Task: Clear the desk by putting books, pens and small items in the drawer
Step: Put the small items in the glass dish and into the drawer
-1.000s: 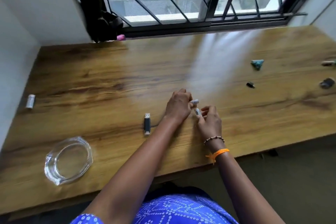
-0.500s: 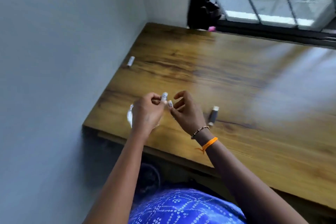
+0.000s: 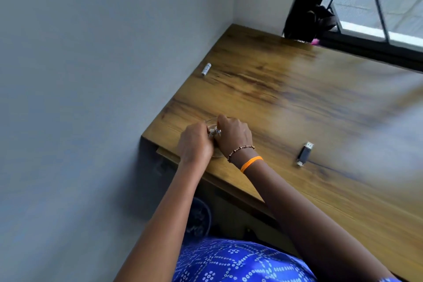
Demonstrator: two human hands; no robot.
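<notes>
My left hand (image 3: 196,142) and my right hand (image 3: 234,136) are together over a clear glass dish (image 3: 217,155) near the wooden desk's (image 3: 297,103) front left corner. Each hand pinches a small white cylinder; the two cylinders (image 3: 214,132) meet between my fingertips just above the dish. My hands hide most of the dish. A black USB stick (image 3: 305,154) lies on the desk to the right of my right wrist. Another white cylinder (image 3: 206,69) lies at the desk's left edge, by the wall.
A grey wall (image 3: 91,75) runs along the desk's left side. A barred window (image 3: 377,7) and dark cloth (image 3: 311,2) are at the back. A small pink item (image 3: 316,41) sits on the sill. Under the desk, a dark round object (image 3: 199,217) stands on the floor.
My head has turned left and both hands have carried the white cylinders from mid-desk to the glass dish at the front left corner, lowering onto it.
</notes>
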